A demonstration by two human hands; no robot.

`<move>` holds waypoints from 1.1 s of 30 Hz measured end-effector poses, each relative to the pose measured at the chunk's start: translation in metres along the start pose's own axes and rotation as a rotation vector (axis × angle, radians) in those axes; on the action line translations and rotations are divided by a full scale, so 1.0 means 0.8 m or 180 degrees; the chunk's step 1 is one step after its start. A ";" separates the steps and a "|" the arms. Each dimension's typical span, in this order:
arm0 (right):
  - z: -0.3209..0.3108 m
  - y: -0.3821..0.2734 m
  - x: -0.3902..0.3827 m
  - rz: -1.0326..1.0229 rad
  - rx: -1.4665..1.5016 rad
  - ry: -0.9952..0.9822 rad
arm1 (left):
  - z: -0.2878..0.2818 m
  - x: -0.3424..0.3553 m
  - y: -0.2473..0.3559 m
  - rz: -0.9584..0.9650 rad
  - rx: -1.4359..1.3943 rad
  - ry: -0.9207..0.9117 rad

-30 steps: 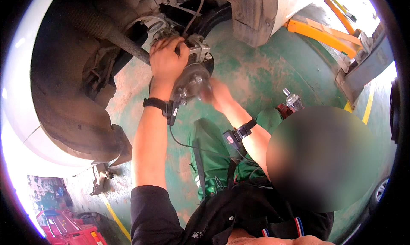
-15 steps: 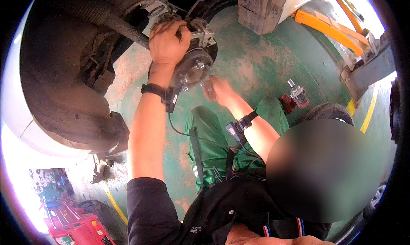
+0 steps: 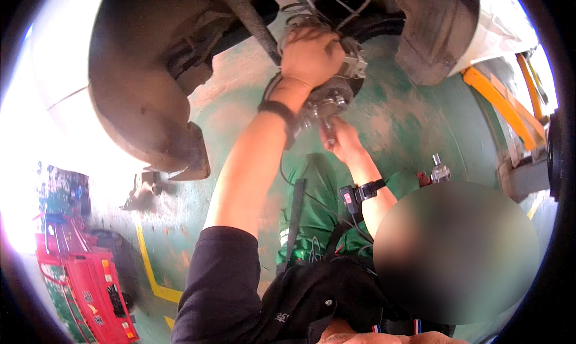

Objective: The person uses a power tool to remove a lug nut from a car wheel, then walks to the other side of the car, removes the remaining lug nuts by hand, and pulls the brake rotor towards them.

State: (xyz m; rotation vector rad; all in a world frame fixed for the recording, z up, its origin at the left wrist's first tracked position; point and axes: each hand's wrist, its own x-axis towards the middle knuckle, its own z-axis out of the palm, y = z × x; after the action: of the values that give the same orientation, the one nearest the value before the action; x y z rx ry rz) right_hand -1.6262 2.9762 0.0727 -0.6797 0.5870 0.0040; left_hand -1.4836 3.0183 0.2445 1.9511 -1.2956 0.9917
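Observation:
My left hand (image 3: 311, 56) is curled over the top of the brake caliper (image 3: 355, 62), its fingertips partly hidden behind the knuckles. Just below it sits the wheel hub (image 3: 336, 98) with bright studs on its face, slightly blurred. My right hand (image 3: 345, 141) is closed near the lower edge of the hub. In it is a small grey, cylinder-shaped metal piece (image 3: 329, 131), too smeared to name. A black strap with a small device sits on each wrist.
Wheel-arch liner (image 3: 138, 86) and car body surround the hub from above and left. A yellow lift arm (image 3: 501, 107) stands at the right. On the green floor lies a power tool (image 3: 440, 170). A red cart (image 3: 90, 284) is at the lower left.
The whole view has shifted, so the hub and both hands appear further right. My right hand and the grey piece are now closer to the hub's lower edge. My left hand stays on the caliper.

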 end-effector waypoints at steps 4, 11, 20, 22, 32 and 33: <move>-0.023 0.013 0.024 -0.0184 0.0096 0.0734 | -0.001 0.005 0.004 -0.0084 -0.0049 -0.0039; -0.017 0.014 0.024 -0.0221 0.0057 0.0424 | 0.001 -0.001 0.000 -0.0216 -0.0029 -0.0083; -0.006 0.023 0.010 0.0018 0.0305 0.0132 | 0.004 -0.003 0.000 -0.0161 0.0032 -0.0036; -0.010 0.020 0.017 -0.0118 0.0260 0.0038 | 0.004 0.000 -0.001 -0.0174 0.0013 -0.0070; -0.024 0.017 0.022 -0.0306 0.0336 0.0312 | 0.000 0.002 0.004 -0.0223 0.0042 -0.0227; -0.030 0.020 0.029 -0.0413 0.0422 0.0520 | -0.001 0.004 0.005 -0.0204 0.0049 -0.0166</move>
State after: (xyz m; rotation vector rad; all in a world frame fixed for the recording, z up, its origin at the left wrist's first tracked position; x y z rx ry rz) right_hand -1.6224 2.9698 0.0365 -0.5912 0.6925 -0.2115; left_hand -1.4869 3.0157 0.2477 2.0297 -1.2488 0.9279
